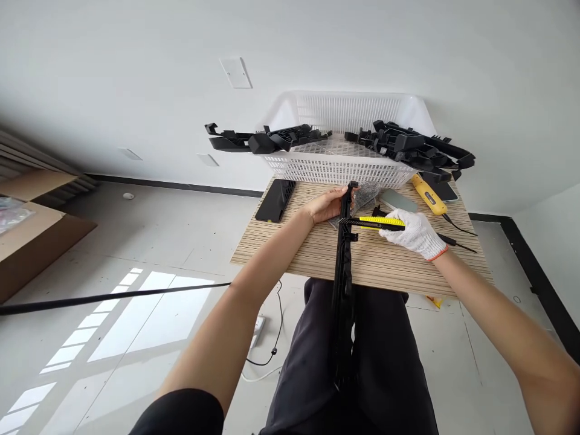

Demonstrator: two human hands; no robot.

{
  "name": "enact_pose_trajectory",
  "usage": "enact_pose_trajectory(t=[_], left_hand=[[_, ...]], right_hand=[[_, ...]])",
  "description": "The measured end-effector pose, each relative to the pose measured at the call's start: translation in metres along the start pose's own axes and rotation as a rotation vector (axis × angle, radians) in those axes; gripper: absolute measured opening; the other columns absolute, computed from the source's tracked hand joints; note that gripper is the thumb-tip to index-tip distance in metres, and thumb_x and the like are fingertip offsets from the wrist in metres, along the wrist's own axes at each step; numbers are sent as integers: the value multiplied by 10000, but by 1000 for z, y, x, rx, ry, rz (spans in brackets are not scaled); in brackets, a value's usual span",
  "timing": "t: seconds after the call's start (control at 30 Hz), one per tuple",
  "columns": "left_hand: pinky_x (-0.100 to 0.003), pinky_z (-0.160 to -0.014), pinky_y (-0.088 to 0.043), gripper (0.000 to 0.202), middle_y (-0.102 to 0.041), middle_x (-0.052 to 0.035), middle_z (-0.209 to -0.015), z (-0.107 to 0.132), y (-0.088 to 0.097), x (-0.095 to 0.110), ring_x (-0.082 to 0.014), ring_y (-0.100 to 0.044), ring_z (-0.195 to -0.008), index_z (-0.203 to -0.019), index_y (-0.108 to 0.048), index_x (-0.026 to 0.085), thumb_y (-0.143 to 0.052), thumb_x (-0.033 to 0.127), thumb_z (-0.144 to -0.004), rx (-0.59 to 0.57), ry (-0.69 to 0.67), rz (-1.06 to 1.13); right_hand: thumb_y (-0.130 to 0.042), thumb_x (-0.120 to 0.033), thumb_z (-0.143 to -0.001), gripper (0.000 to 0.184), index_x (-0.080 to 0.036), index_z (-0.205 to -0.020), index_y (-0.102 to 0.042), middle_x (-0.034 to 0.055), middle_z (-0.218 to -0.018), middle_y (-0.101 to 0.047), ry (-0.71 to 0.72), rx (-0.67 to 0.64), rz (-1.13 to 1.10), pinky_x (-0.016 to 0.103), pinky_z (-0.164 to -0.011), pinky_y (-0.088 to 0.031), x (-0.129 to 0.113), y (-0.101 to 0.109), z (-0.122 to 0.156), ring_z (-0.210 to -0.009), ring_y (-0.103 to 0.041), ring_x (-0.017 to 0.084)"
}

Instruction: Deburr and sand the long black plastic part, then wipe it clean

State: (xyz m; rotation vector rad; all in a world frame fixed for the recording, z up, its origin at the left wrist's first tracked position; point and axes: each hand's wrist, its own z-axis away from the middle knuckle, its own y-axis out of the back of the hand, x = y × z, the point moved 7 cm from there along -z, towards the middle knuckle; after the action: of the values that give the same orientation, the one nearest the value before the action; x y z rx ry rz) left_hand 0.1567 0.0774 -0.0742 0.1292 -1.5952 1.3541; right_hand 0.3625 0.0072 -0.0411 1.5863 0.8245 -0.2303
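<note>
A long black plastic part (343, 266) runs from the table down over my lap. My bare left hand (330, 205) grips it near its far end, fingers wrapped around it. In a white knit glove with an orange cuff, my right hand (410, 231) is closed around a yellow and black utility knife (378, 223). The knife's dark blade points left and meets the black part just below my left hand. Whether the blade cuts into the plastic cannot be made out. Behind the part lies a crumpled clear plastic bag (366, 196), partly hidden.
A white plastic basket (339, 169) stands at the table's back, with black plastic parts (272, 140) across its rim. On the wood-grain table (290, 257) lie a black flat case (275, 200) and a yellow corded tool (429, 194). A cardboard box (36, 244) is at far left.
</note>
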Motion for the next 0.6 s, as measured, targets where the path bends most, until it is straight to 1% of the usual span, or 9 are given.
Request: enact_pose_trajectory(t=[0.07,0.17,0.23,0.3,0.37,0.43,0.5,0.57,0.6], left_hand=[[-289,-765,-581,91,-684,-30,-762,-6,1,7,-139,-671,-677,-971,-730,106,-658,153,-938,29,1,27],[-308,-778,-592,119,-665,-24,-736,-14,4,14,-142,-664,-654,-936,-702,116,-604,172,-974,37,36,61],[-309,-778,-596,148,-659,-23,-742,-18,6,15,-141,-663,-654,-936,-690,119,-580,199,-995,28,70,68],[-311,-777,-601,184,-646,-17,-739,-20,7,15,-136,-655,-644,-957,-688,116,-557,231,-1016,19,94,61],[-315,-791,-607,222,-631,-7,-727,-20,7,15,-127,-645,-634,-987,-694,110,-528,251,-1035,20,102,52],[-314,-804,-612,249,-623,-1,-720,-19,6,14,-119,-638,-631,-1012,-699,105,-501,250,-1049,25,101,44],[-312,-805,-615,267,-623,-4,-728,-18,4,14,-118,-640,-639,-1030,-701,96,-487,252,-1058,18,103,32],[-305,-790,-617,271,-625,-9,-738,-18,4,12,-120,-647,-644,-1032,-697,97,-498,278,-1059,35,103,34],[-300,-775,-617,272,-624,-9,-737,-19,5,12,-121,-649,-638,-1028,-694,100,-511,300,-1056,67,93,51]], right_hand=[[-753,-414,-776,182,-266,-870,-704,19,-816,-782,74,37,30,344,-694,-592,2,1,-9,-706,-737,224],[-738,-409,-807,216,-245,-946,-733,25,-845,-802,224,75,97,321,-692,-601,0,1,-19,-708,-753,212],[-731,-403,-828,240,-217,-980,-745,33,-843,-809,357,128,170,301,-683,-596,-5,2,-21,-693,-755,202],[-727,-403,-844,262,-181,-981,-746,53,-836,-811,471,210,259,289,-650,-586,-11,5,-20,-671,-755,200],[-722,-409,-861,293,-146,-988,-741,79,-841,-812,538,279,339,295,-613,-575,-15,7,-18,-657,-755,210],[-712,-413,-875,313,-135,-1016,-740,91,-858,-814,561,295,374,312,-608,-576,-16,9,-17,-663,-759,224],[-706,-410,-875,305,-156,-1039,-743,78,-864,-814,544,242,329,324,-624,-589,-15,8,-18,-677,-763,231],[-718,-396,-855,270,-201,-1040,-749,40,-856,-812,483,111,220,315,-627,-600,-11,4,-22,-677,-763,220],[-731,-386,-839,256,-225,-1036,-753,20,-850,-809,436,39,163,309,-625,-603,-7,0,-24,-672,-760,213]])
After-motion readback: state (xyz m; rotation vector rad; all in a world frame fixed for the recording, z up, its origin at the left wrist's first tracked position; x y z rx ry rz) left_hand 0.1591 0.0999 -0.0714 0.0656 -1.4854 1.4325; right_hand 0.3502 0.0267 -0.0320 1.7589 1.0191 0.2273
